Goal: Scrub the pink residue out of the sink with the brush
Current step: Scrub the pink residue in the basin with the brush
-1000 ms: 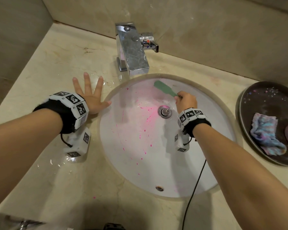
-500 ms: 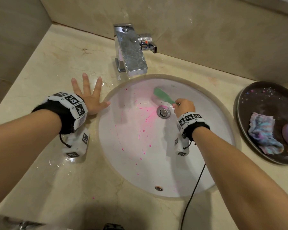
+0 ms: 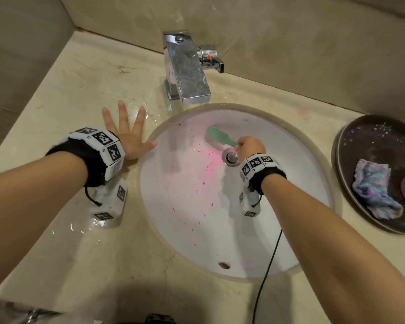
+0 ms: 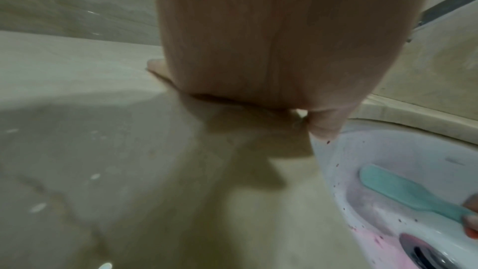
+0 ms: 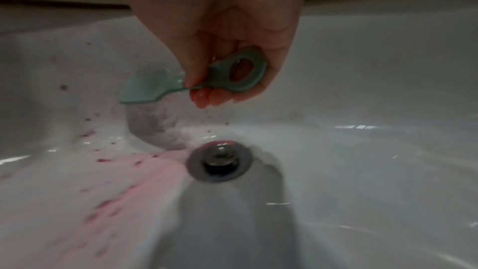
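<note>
A: Right hand (image 3: 250, 146) is down in the sink (image 3: 290, 146), centre of the head view, fingers curled round the handle of the green brush (image 3: 220, 136).

B: The right wrist view shows that grip well: thumb on top of the handle, fingertips (image 5: 204, 95) tucked underneath, the looped end of the brush (image 5: 145, 89) poking out by the palm. Tight pinch, nothing loose about it.

A: And the brush head points toward the upper left of the frame, bristles down against the basin just above the drain (image 3: 230, 157).

B: Pink residue (image 3: 206, 160) is spread left of the drain, densest right beside it, with specks scattered toward the lower left of the bowl.

A: Left hand (image 3: 129, 139)?

B: Flat on the counter (image 3: 68, 101), left of centre in the head view, fingers spread wide and straight, holding nothing. The thumb reaches right to the sink's rim.

A: The left wrist view confirms it, palm pressed on the stone, thumb tip at the bowl's edge, brush (image 4: 403, 193) visible at lower right.

B: Faucet (image 3: 187, 71) sits at top centre, and a dark tray (image 3: 360, 141) with a crumpled cloth (image 3: 374, 190) is at the right edge.
</note>
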The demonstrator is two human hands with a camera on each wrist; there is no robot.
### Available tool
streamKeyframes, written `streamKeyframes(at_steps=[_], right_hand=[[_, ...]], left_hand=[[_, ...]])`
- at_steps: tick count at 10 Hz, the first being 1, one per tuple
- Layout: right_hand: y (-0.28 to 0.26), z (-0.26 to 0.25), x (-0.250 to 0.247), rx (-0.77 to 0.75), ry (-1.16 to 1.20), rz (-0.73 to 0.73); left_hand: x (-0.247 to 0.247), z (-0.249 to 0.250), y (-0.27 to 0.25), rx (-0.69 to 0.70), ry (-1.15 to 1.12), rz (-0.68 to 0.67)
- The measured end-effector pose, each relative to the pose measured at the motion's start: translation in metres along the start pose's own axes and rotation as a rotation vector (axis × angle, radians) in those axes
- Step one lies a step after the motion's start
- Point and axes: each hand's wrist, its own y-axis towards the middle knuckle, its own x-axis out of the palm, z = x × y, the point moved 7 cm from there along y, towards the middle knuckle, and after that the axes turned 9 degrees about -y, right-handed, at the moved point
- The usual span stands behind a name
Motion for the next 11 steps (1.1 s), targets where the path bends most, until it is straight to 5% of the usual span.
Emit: streamKeyframes(at_steps=[2, 4, 6, 8, 11], right_hand=[[-0.008, -0.051, 0.021, -0.185, 0.197, -0.039], [-0.010, -0.079, 0.006, -0.375, -0.130, 0.110], [-0.002, -0.063, -0.009, -0.303, -0.120, 0.205], [-0.009, -0.092, 0.005, -0.439, -0.143, 0.139], [0.003, -0.051, -0.019, -0.278, -0.084, 0.210]], left_hand=[[0.000, 0.000, 0.001, 0.005, 0.013, 0.010], [0.000, 0.000, 0.001, 0.010, 0.005, 0.019], [0.000, -0.001, 0.002, 0.013, -0.004, 0.023], [0.001, -0.001, 0.003, 0.015, -0.007, 0.024], [0.001, -0.001, 0.004, 0.021, -0.002, 0.033]])
